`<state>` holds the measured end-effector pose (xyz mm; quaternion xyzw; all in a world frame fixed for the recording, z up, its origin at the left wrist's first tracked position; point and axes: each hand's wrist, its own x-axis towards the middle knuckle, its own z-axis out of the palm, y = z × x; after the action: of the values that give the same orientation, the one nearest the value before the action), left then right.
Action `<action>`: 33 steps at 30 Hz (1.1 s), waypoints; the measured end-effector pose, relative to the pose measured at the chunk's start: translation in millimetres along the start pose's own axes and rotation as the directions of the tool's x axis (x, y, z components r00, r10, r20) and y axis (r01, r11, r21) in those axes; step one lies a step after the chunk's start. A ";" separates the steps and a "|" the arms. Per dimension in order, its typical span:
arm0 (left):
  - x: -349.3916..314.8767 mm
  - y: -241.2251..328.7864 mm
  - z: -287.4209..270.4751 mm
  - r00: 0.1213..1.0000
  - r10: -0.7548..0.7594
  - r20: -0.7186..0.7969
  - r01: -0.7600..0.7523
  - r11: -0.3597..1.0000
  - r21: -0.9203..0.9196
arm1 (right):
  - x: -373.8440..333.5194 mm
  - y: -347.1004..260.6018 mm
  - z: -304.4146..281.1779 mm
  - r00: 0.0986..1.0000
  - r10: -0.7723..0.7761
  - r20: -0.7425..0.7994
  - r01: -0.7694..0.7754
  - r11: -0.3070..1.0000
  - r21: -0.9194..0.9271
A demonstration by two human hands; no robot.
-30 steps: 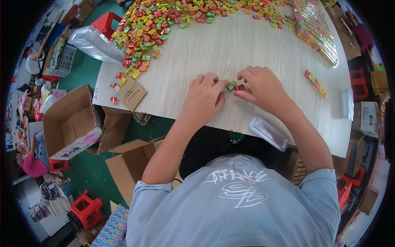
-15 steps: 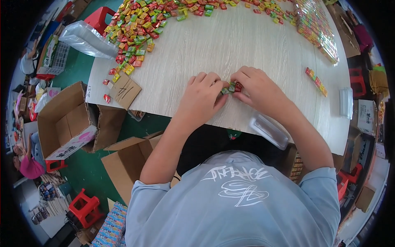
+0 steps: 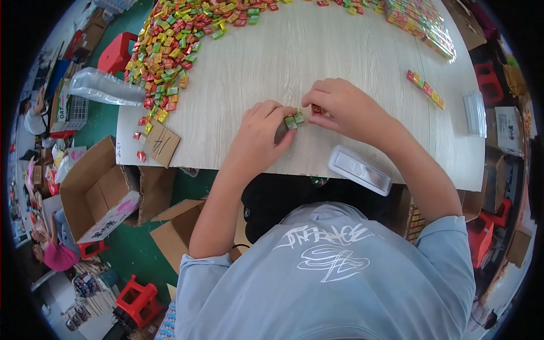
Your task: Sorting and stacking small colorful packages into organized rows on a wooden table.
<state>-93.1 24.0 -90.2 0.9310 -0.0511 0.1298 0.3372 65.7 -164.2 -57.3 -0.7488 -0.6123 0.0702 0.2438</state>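
Note:
Over the near part of the table, my left hand [image 3: 262,135] is closed with thumb and fingers around small green wrapped candies [image 3: 294,119]. Beside it, my right hand [image 3: 343,110] pinches a red wrapped candy [image 3: 317,109], partly covered by its fingers. A small gap lies between the green and the red pieces. Near my right forearm, a clear plastic tray [image 3: 360,170] rests at the table's front edge. Farther right lies a short row of red and yellow candies [image 3: 425,89].
A large heap of loose wrapped candies [image 3: 164,54] covers the far left of the table [image 3: 255,68]. Packed candies in clear wrap [image 3: 419,25] stand far right, near stacked clear trays [image 3: 475,114]. A cardboard piece [image 3: 161,143] lies at the left corner, beside open cardboard boxes [image 3: 102,187].
My hands have drawn slightly apart, and the red candy in my right hand is now separate from the green ones in my left. The whole view has shifted a little.

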 end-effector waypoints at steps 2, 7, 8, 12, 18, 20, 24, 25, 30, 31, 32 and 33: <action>-1.2 1.2 0.8 1.000 -0.008 -0.029 0.008 1.000 0.003 | 3.3 -1.7 4.4 0.996 0.007 0.089 0.000 0.997 -0.076; -7.7 3.5 1.2 1.000 -0.007 -0.022 0.009 0.997 0.080 | 11.8 2.0 18.0 0.994 -0.098 0.038 0.100 0.994 -0.054; -7.9 3.6 1.1 1.000 -0.005 -0.014 0.007 0.996 0.086 | 13.2 2.5 18.7 0.994 -0.108 0.033 0.109 0.993 -0.052; -1.5 1.7 0.6 1.000 0.013 -0.007 -0.012 0.996 0.084 | 8.5 6.8 10.0 0.990 -0.101 0.095 0.106 0.993 -0.044; 41.5 18.7 -4.9 0.989 0.146 0.006 -0.146 0.983 0.114 | -42.1 22.2 -46.2 0.993 0.081 -0.084 -0.083 0.996 -0.019; 51.1 22.2 9.2 0.960 0.187 0.210 -0.232 0.948 0.218 | -66.2 21.0 -57.8 0.955 0.273 -0.120 -0.274 0.962 0.010; 45.3 15.2 5.8 0.958 0.181 0.221 -0.230 0.947 0.222 | -88.1 11.0 -59.2 0.948 0.311 -0.064 -0.309 0.950 0.032; 41.7 13.5 3.0 0.967 0.152 0.206 -0.200 0.951 0.237 | -89.5 8.0 -55.0 0.956 0.280 -0.092 -0.283 0.959 -0.016; 11.5 16.2 -10.6 0.987 0.040 0.155 -0.084 0.953 0.292 | -56.0 -2.3 -39.6 0.987 0.162 -0.012 -0.162 0.987 -0.005; 4.6 17.6 -13.8 0.989 0.008 0.148 -0.048 0.963 0.266 | -45.9 -3.2 -33.0 0.994 0.112 0.013 -0.112 0.994 -0.019; -2.2 19.1 -16.3 0.990 -0.027 0.137 -0.007 0.971 0.240 | -36.9 -3.9 -26.6 0.998 0.057 0.040 -0.056 0.998 -0.031; -7.7 20.4 -18.4 0.991 -0.045 0.126 0.012 0.968 0.250 | -29.1 -5.2 -21.4 0.998 0.037 0.046 -0.036 0.999 -0.023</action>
<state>-108.1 20.2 -66.2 0.9731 -0.0433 0.0690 0.2155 62.8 -197.2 -41.9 -0.7608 -0.6047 0.0853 0.2196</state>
